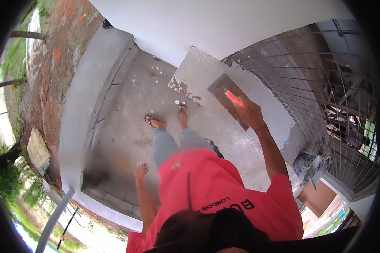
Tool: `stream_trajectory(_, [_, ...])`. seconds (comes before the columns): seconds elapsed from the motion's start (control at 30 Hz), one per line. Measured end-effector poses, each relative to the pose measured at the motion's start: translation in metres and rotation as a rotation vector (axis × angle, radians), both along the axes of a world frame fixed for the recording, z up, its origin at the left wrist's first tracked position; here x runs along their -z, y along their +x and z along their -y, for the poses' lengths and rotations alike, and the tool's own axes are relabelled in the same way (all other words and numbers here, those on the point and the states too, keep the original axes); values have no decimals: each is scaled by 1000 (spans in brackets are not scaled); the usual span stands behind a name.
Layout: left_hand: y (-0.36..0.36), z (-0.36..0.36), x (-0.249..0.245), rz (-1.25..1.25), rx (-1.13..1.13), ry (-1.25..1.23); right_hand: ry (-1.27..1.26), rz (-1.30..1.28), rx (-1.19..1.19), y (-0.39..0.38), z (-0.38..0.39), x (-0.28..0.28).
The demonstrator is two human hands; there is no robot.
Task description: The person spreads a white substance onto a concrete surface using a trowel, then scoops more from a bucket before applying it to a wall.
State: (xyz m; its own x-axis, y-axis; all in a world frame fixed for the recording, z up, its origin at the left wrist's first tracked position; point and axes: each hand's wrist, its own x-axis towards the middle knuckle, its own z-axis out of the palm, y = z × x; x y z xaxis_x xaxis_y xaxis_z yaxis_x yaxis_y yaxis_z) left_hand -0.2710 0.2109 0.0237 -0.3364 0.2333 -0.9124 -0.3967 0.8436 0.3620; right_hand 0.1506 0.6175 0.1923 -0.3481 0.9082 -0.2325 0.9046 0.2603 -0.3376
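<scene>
My right hand (pixel 251 114) is closed around the orange-red handle of a rectangular plastering trowel (pixel 237 113). The trowel's flat grey blade is over or against a surface with smooth grey plaster (pixel 264 98); contact is hard to judge from above. Ragged edges of the plaster patch show beside the blade, near the foot of the white wall (pixel 223 29). My left hand (pixel 142 170) hangs low at my left side, its fingers apart and nothing in them.
Wire mesh (pixel 291 71) curves along the right side. A plastic-covered container (pixel 306 165) and a brown board or box (pixel 318 196) are at lower right. A low grey wall (pixel 78 105) borders the concrete floor (pixel 126 105) at left. Outside it lies a pale sack (pixel 38 149).
</scene>
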Motion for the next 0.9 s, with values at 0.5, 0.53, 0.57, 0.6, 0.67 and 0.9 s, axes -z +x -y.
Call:
stream_trajectory(0.5, [-122,-43,34,138,231,8,-407,-1393,925,-138,39,-17])
stream_trajectory(0.53, [-141,-63,33,105,314,-22,-362,-1423,971,-157,37,-5])
stream_trajectory(0.57, [-154,-83,32,76,387,-49,-304,-1380,982,-176,33,0])
stream_trajectory(0.6, [-169,-101,33,89,369,-15,-250,-1334,990,-196,28,3])
stream_trajectory(0.67, [-205,-135,31,113,336,47,-171,-1269,1038,-228,21,10])
stream_trajectory(0.9, [-276,-232,5,-67,579,121,-59,-1164,1154,-283,2,32])
